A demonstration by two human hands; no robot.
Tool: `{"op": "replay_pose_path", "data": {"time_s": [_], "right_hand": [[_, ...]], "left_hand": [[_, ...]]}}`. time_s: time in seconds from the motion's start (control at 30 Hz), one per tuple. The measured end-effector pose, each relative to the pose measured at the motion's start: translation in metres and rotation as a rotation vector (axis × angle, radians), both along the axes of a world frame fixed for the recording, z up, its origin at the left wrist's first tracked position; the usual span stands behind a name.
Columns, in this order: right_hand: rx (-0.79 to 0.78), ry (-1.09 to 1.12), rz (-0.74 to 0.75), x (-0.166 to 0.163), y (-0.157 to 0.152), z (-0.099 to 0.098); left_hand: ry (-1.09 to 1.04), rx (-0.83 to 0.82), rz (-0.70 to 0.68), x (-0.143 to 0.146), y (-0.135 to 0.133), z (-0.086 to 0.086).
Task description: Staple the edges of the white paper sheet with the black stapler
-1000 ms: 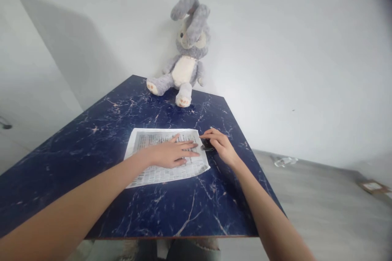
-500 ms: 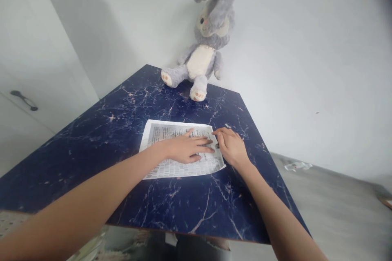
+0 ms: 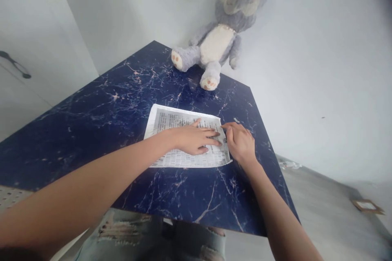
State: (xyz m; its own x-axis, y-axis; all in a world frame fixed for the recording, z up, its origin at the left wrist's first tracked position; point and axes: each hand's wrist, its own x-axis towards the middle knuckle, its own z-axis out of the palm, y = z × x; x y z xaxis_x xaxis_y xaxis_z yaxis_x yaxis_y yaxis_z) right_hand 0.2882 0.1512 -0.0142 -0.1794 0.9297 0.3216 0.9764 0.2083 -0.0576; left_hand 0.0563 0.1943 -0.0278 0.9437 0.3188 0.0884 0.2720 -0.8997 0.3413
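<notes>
A printed sheet of paper (image 3: 183, 159), white along its far and left margins, lies on the dark blue marble-patterned table (image 3: 183, 191). Across it rests my left hand (image 3: 197, 139), palm down with fingers spread, pressing on the print. At the sheet's right edge is my right hand (image 3: 241, 142); its index finger reaches to the edge while the other fingers curl under. Whatever those curled fingers may hold is hidden. Just beyond that hand, a small pale piece (image 3: 236, 120) lies on the table, too small to name.
A grey plush rabbit (image 3: 216, 43) sits at the table's far corner against the wall. A cabinet door with a dark handle (image 3: 15, 65) stands at left. On the floor to the right are a clear plastic item (image 3: 289, 164) and a brown-framed flat object (image 3: 366, 206).
The view has shifted, so the table, rabbit and paper appear moved, with more of the floor object at right showing. Both hands keep nearly the same places on the sheet.
</notes>
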Motion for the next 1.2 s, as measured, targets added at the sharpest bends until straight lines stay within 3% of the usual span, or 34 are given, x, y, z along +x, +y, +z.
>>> {"op": "replay_pose_path", "data": {"time_s": [1.2], "right_hand": [[0.006, 0.017, -0.03, -0.0024, 0.0012, -0.0025]], "left_hand": [[-0.057, -0.001, -0.011, 0.0019, 0.0012, -0.0075]]}}
